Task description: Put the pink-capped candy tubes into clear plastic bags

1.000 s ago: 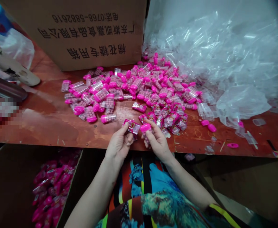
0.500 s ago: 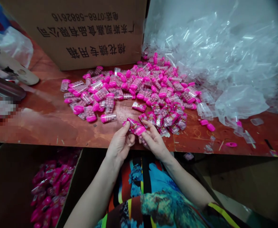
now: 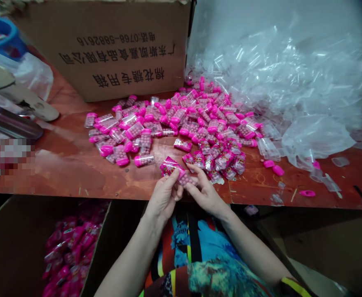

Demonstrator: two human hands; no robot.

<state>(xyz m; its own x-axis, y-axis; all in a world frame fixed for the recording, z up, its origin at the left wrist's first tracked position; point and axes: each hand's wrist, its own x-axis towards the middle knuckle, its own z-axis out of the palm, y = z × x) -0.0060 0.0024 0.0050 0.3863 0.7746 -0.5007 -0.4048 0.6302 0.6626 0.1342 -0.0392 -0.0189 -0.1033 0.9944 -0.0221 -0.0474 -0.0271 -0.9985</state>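
Note:
My left hand (image 3: 166,197) is closed, its thumb pressed over a shiny pink printed wrapper (image 3: 169,164). A small clear candy bottle (image 3: 186,178) of pale pink balls extends from the wrapper towards my right. Whether the bottle sits inside the wrapper or against it, I cannot tell. My right hand (image 3: 208,193) has thumb and fingers around the bottle's near right end. Just beyond my right fingers lies a pile of small printed candy packets (image 3: 224,159), with a single packet (image 3: 182,144) beside it. Behind them spreads a heap of pink-capped candy bottles (image 3: 181,115).
A cardboard box (image 3: 131,53) stands at the back. Clear plastic containers (image 3: 292,78) are heaped at right, near loose pink caps (image 3: 273,167). Flasks (image 3: 17,115) and a blue basket (image 3: 17,41) are at left. Below the table edge, an open carton (image 3: 10,243) holds pink packed items.
The pink cap seen between my hands is now covered, and the bottle's pink balls show instead. My right fingers have shifted to the bottle's end. The view has tilted slightly upward.

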